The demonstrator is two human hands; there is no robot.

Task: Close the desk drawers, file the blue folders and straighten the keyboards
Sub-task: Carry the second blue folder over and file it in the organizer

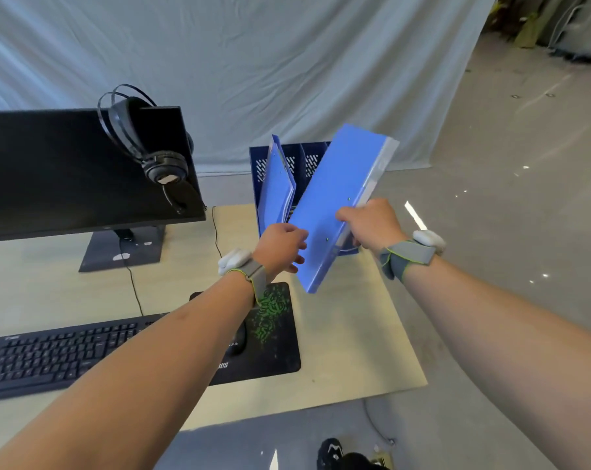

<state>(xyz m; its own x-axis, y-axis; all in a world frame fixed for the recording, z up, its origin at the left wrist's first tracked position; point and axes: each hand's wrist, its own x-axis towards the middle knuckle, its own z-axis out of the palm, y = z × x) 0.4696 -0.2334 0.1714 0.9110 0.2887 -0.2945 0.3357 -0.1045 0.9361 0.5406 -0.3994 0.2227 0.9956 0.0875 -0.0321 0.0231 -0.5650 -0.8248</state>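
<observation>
I hold a blue folder (338, 198) tilted in the air in front of the dark blue file rack (301, 161) at the desk's far right. My right hand (372, 223) grips its right edge, near the clear spine. My left hand (280, 247) grips its left edge lower down. A second blue folder (279, 184) stands in the rack's left slot, leaning slightly. A black keyboard (56, 354) lies at an angle on the desk at the lower left, partly hidden by my left forearm. No drawers are in view.
A black monitor (83, 171) with headphones (151, 144) hung on its corner stands at the left. A mouse (236, 340) sits on a black and green mouse pad (273, 327). The wooden desk (355, 334) ends at the right, with grey floor beyond.
</observation>
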